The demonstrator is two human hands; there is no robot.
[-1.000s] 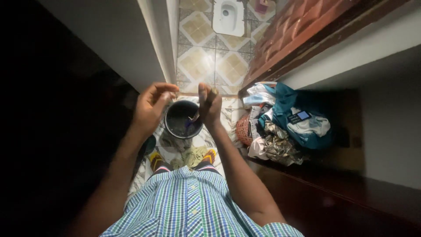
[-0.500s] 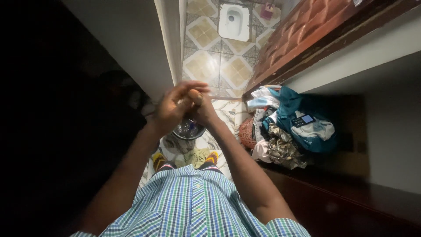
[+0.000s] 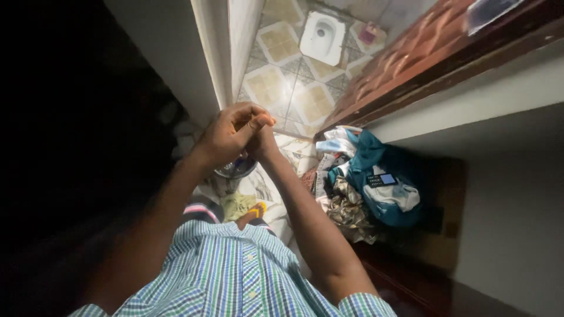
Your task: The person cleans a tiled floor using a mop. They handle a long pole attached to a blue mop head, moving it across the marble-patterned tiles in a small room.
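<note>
Above the metal bowl (image 3: 234,167) on the tiled floor (image 3: 276,88), the 2 hands are pressed together in a rubbing step, the left hand (image 3: 226,136) curled over the clenched right hand (image 3: 258,141), contents indiscernible, and a return toward the bowl seems called for.

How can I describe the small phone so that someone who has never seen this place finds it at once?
Start at the brown wooden door on the right; below it lies a heap of clothes on the floor. The phone lies on top of the teal cloth in that heap. It is the only hard, dark thing there, with a lit bluish screen.
</note>
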